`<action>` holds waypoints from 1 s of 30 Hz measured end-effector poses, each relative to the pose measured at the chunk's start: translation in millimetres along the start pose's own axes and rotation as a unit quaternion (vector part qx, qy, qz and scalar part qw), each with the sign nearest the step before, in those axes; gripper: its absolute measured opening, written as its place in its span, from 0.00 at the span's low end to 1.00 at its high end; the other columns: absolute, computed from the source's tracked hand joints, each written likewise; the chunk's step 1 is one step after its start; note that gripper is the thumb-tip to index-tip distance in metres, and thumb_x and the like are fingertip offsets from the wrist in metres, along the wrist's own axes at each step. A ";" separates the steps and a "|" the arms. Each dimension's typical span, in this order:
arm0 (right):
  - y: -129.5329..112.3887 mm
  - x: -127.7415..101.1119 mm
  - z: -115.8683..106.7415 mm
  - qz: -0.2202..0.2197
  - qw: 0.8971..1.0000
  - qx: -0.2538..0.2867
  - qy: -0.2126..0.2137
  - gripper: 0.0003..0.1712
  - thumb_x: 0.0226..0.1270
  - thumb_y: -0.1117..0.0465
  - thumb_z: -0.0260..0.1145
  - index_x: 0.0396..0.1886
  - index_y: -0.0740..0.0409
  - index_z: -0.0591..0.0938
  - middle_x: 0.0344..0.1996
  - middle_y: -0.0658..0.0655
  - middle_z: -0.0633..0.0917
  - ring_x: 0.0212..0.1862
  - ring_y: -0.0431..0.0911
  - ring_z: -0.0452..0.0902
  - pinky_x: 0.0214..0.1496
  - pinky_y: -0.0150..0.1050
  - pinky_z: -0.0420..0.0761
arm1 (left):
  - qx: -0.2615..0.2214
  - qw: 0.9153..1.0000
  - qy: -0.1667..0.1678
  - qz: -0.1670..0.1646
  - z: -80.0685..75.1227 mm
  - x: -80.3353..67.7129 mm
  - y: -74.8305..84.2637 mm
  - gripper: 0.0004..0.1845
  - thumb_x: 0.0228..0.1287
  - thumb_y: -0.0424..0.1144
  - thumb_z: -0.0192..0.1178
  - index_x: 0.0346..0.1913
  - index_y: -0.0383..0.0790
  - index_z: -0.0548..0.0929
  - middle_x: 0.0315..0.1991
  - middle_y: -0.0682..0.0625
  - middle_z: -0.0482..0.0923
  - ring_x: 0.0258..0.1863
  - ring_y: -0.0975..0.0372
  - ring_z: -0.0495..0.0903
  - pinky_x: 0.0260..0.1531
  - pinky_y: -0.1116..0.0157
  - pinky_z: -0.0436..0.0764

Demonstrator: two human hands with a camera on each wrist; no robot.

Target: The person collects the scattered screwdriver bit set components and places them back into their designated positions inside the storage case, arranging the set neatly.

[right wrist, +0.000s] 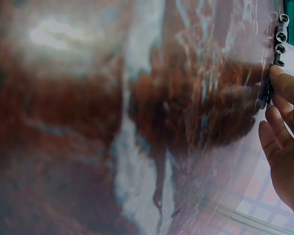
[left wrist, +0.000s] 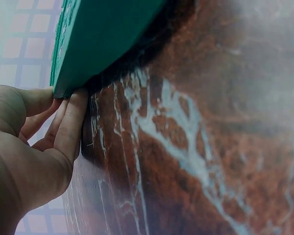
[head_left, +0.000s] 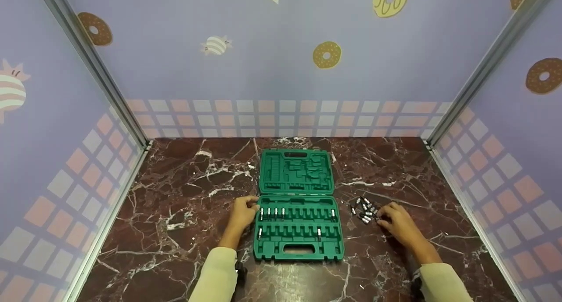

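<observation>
Green tool case (head_left: pixel 298 231), open on marble counter (head_left: pixel 175 214); no legible lettering. Left hand (head_left: pixel 243 213) fingers curled against its corner. Right hand (head_left: pixel 395 221) fingers relaxed, touching loose sockets (head_left: pixel 363 210).

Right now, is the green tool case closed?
No, the green tool case lies open on the marble table, its lid flat behind the tray and a few bits in the slots.

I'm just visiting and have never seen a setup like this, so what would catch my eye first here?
Most striking is the open green tool case in the middle of the dark red marble table, with a few silver bits standing in its slots. The left hand touches the case's left edge, while the right hand reaches a loose pile of metal sockets to the case's right. Doughnut-patterned walls surround it all.
</observation>
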State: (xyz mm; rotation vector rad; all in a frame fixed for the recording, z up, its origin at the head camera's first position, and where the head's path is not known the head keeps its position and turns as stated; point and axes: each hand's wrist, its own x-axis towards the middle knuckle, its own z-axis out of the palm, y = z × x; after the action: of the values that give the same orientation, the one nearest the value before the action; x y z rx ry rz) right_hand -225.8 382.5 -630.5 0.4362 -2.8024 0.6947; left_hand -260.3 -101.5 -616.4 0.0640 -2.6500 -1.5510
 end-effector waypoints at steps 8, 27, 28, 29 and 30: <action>-0.3 -1.1 2.6 0.004 1.000 0.005 -0.004 0.08 0.59 0.66 0.78 0.35 0.55 0.86 0.34 0.49 0.81 0.39 0.48 0.74 0.45 0.48 0.75 | 0.001 1.000 0.002 -0.017 0.1 0.3 0.9 0.11 0.66 0.26 0.65 0.49 0.33 0.90 0.37 0.41 0.87 0.36 0.54 0.83 0.38 0.55 0.82; -2.6 -1.6 0.5 0.017 1.000 0.018 -0.006 0.09 0.62 0.66 0.76 0.32 0.54 0.81 0.31 0.49 0.80 0.37 0.46 0.75 0.42 0.47 0.76 | 0.005 1.000 -0.007 -0.022 -0.3 0.5 0.1 0.11 0.67 0.26 0.64 0.50 0.32 0.89 0.38 0.41 0.85 0.36 0.54 0.81 0.37 0.57 0.81; -2.7 -2.0 0.3 0.020 1.000 0.018 -0.008 0.09 0.62 0.66 0.76 0.33 0.54 0.82 0.32 0.49 0.80 0.38 0.46 0.75 0.42 0.46 0.77 | 0.006 1.000 -0.006 -0.021 0.0 0.7 -0.1 0.11 0.67 0.26 0.64 0.50 0.32 0.89 0.37 0.41 0.85 0.35 0.54 0.81 0.37 0.57 0.81; -3.0 -2.4 0.1 0.026 0.999 0.022 -0.009 0.09 0.62 0.66 0.76 0.33 0.54 0.82 0.32 0.49 0.80 0.37 0.46 0.76 0.42 0.46 0.77 | 0.007 1.000 -0.006 -0.018 0.3 0.7 -0.1 0.11 0.67 0.26 0.64 0.50 0.31 0.89 0.37 0.41 0.85 0.35 0.54 0.81 0.37 0.56 0.80; -3.4 -2.8 -0.3 0.033 0.999 0.025 -0.010 0.09 0.63 0.66 0.75 0.34 0.54 0.82 0.32 0.49 0.80 0.37 0.46 0.76 0.41 0.44 0.77 | 0.007 1.000 -0.005 -0.017 0.5 0.8 -0.1 0.11 0.66 0.26 0.64 0.50 0.31 0.89 0.37 0.41 0.85 0.35 0.54 0.81 0.37 0.56 0.81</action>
State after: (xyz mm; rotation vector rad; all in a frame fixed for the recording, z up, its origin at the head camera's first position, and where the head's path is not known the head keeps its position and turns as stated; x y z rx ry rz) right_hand -222.1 380.5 -629.6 0.3637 -2.8341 0.7787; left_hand -261.2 -101.1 -616.7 0.1030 -2.6818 -1.5474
